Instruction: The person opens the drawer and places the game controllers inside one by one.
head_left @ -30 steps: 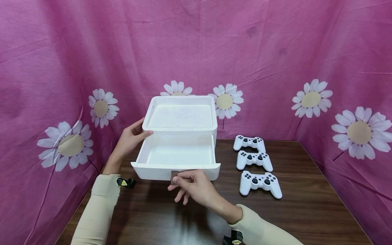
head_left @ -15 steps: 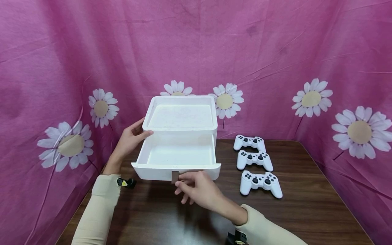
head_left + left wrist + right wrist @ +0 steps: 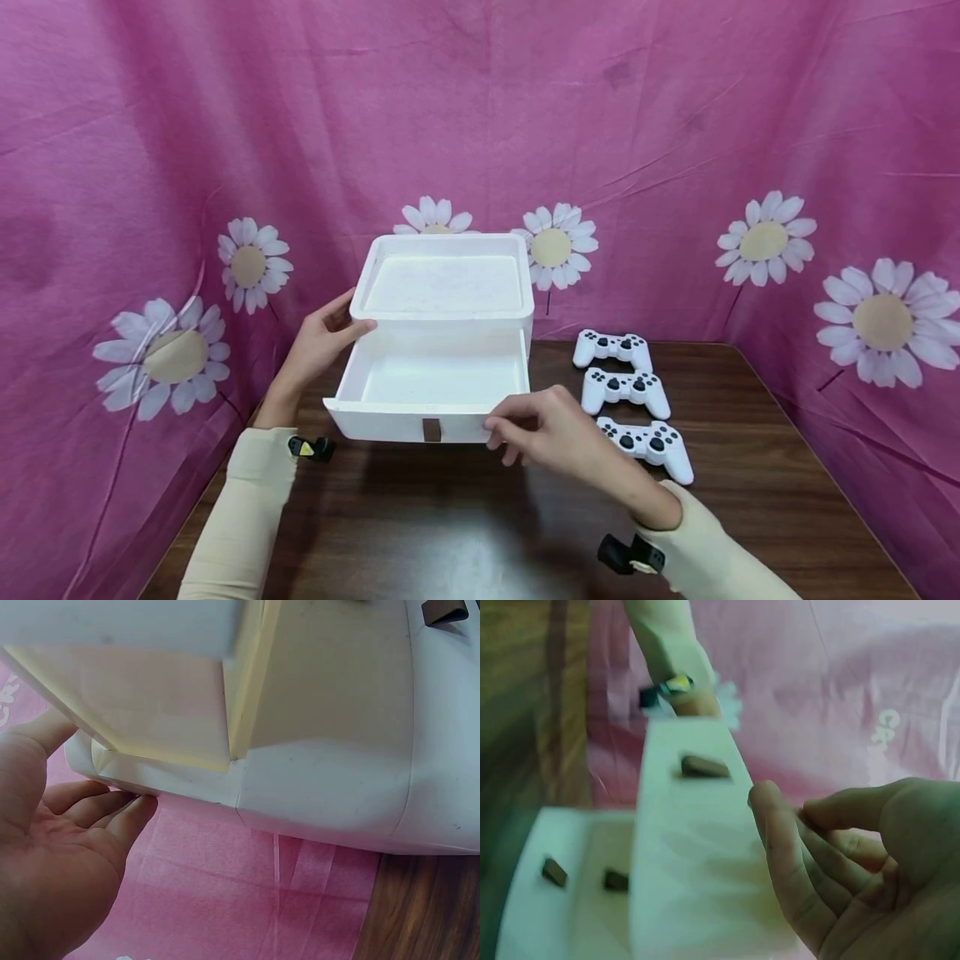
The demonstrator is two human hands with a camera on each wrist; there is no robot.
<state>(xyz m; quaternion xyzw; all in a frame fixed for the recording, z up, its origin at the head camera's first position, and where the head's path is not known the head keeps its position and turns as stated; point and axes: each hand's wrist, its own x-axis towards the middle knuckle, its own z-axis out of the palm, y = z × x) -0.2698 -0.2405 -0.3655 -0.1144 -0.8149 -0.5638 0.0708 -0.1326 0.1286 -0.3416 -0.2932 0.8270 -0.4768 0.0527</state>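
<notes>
A white drawer unit (image 3: pixel 442 316) with a tray-like top stands on the table, its upper drawer (image 3: pixel 375 425) pulled out and bare inside. On the drawer front is a brown pull tab (image 3: pixel 432 430), also seen in the right wrist view as a tab (image 3: pixel 705 766). My left hand (image 3: pixel 318 346) grips the unit's left front corner, thumb over the front edge and fingers (image 3: pixel 90 806) along the side. My right hand (image 3: pixel 551 429), fingers loosely bent and holding nothing, is at the drawer front's right end, away from the tab.
Three white game controllers lie in a column on the right: a far one (image 3: pixel 613 351), a middle one (image 3: pixel 626 392) and a near one (image 3: pixel 677 462), partly behind my right hand. Lower drawers with brown tabs (image 3: pixel 554 872) show below. A pink flowered cloth (image 3: pixel 660 125) surrounds the brown wooden table (image 3: pixel 765 467).
My right hand has let go of the pull tab and moved right along the drawer front toward the controllers. The left hand and the pulled-out drawer stay where they were.
</notes>
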